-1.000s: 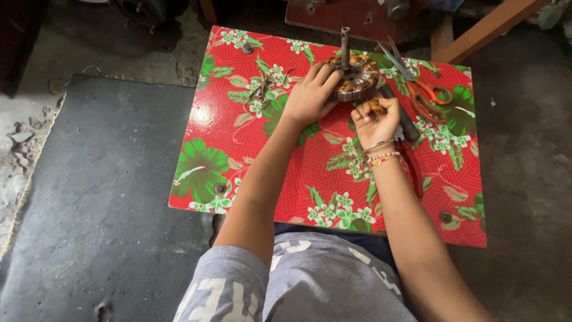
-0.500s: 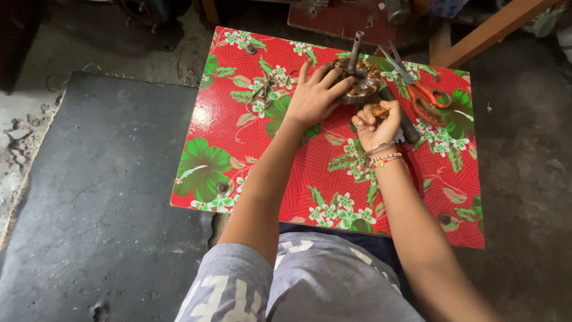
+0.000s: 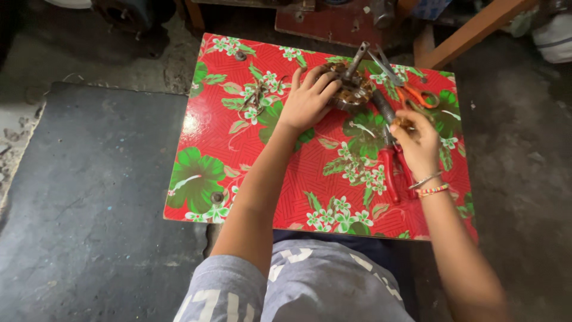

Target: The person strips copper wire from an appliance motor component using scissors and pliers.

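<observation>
Lying to the left of everything, a dark, matte rubber mat (image 3: 89, 197) covers the rough concrete floor (image 3: 524, 149) beside a small low table with a glossy red top printed with green leaves and white flowers (image 3: 238, 155). Near the table's far left part sits a loose tangle of thin brownish wire scraps (image 3: 257, 94). Further right, the left hand (image 3: 307, 101) rests on the round metal motor stator wound with copper-coloured coils (image 3: 348, 89), fingers spread and pressing its near-left rim rather than closing around it; the stator stands at the far middle of the table, its rusty steel shaft (image 3: 357, 58) tilted up and to the right. Just right of it lie orange-handled steel scissors (image 3: 411, 89), blades pointing far-left. A dark-handled tool (image 3: 382, 106) lies slanted between the stator and the right hand (image 3: 417, 140), which is pinched shut on a small clump of copper wire (image 3: 400, 123), held apart from the stator. Under that hand are red-handled pliers (image 3: 394, 170), handles pointing near. A thin metal bangle and a beaded bracelet (image 3: 430, 186) circle the right wrist.
</observation>
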